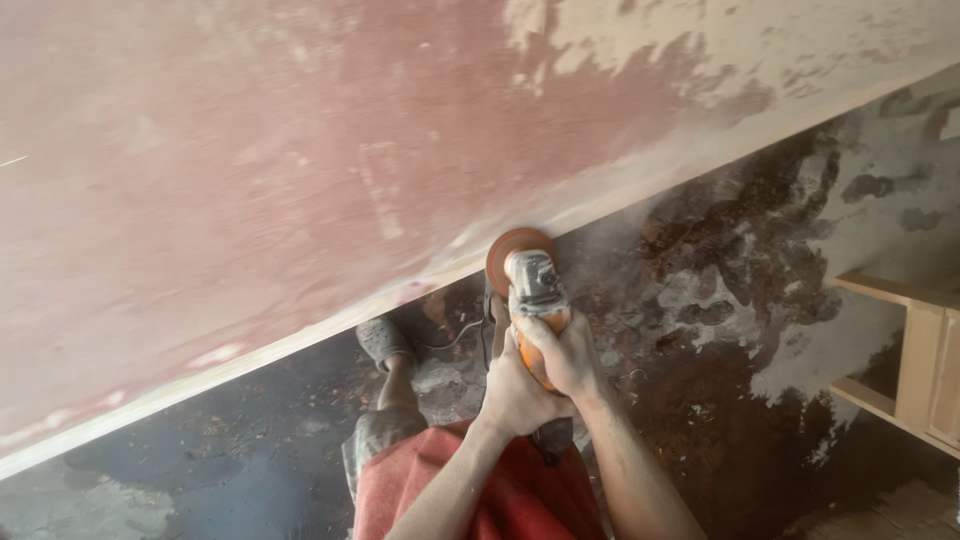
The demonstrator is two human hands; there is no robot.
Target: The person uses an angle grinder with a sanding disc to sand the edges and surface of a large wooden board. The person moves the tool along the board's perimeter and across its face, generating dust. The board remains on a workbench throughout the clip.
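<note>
Both hands clamped on one tool. Left hand (515, 395) wraps the grinder (537, 320) body from the left and below, fingers closed tight around it. Right hand (565, 355) grips the same body from the right, just above and overlapping the left, knuckles up. No gap between the two hands; they touch.

Grinder is orange with a grey metal head and points away from the person, up toward the panel (300, 170). Its disc (515, 248), round and reddish-orange, sits at the panel's lower edge, touching or nearly touching it; exact contact can't be told through the dust. Pale dust haze hangs around the disc and drifts right along the edge.

Panel is large, flat, reddish-brown and fills the upper left of the view, its lower edge running diagonally from lower left to upper right. A lighter, bare patch shows at the panel's top right corner. The edge strip looks pale and raw.

Below: the person's red shorts (500, 495) at bottom centre, one leg forward, foot in a grey shoe (383, 340) just under the panel edge, left of the grinder. A thin cord (455, 340) runs between the shoe and the grinder. Floor (750, 330) is dark, stained, with pale dust patches. A light wooden frame (915, 345) stands at the right edge, well apart from the hands.
</note>
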